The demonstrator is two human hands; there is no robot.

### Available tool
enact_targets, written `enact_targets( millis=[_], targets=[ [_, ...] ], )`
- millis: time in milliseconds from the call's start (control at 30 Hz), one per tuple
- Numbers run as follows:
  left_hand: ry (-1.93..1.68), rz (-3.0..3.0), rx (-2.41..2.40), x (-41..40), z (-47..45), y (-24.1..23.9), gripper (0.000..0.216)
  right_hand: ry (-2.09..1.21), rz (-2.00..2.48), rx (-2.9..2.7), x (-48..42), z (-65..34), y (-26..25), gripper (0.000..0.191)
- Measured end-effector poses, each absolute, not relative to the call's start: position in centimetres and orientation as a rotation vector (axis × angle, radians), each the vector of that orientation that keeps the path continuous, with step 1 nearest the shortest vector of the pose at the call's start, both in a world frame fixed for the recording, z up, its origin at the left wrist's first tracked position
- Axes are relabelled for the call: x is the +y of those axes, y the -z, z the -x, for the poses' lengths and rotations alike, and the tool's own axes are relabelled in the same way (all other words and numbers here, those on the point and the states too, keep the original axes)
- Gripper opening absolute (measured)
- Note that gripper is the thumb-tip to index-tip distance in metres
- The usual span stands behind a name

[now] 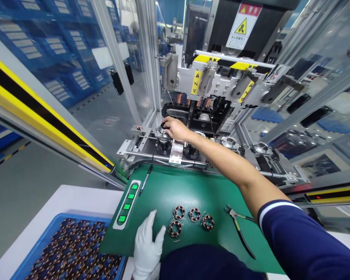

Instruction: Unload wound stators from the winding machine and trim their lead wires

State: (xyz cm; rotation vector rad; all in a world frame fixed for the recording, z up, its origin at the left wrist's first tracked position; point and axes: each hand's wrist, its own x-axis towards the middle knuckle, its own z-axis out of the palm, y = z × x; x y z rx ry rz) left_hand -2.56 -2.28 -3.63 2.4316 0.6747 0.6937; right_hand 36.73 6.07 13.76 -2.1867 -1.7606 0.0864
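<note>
1. At the leftmost fixture [162, 137] of the machine, I have the bare right hand [176, 129], its fingers bent over the top; the hand hides part of the contact, so from my distance I cannot tell if the fingers pinch a piece or only touch it
2. Across the green counter [160, 186] the right arm is stretched long, I think because this fixture stands far on the left while the arm comes from the right
3. Near the front edge I see the left hand [147, 245] in a white glove, with nothing in it, the thumb spread away from the fingers; it is well apart from the machine, which seems to me the safer place
4. Four copper-wound rings [175, 235] lie in a loose group just right of this glove, probably so that they are in easy reach
5. Right of the rings lie the cutters [233, 214], handles parted and turned toward the person, perhaps for quick taking
6. On the left are a pen [146, 180], a panel with green buttons [127, 207], and a blue tray [105, 220] filled with many small parts, maybe gathered there to leave working room
</note>
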Motion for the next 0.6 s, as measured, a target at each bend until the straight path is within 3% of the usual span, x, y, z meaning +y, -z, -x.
enact_targets(
  millis=[600],
  targets=[
    [-0.902,-2.673,0.593,-2.1,1.5,2.7,0.046,-0.052,2.498,-1.958,7.5,-34.8,-16.1,0.021]
  ],
)
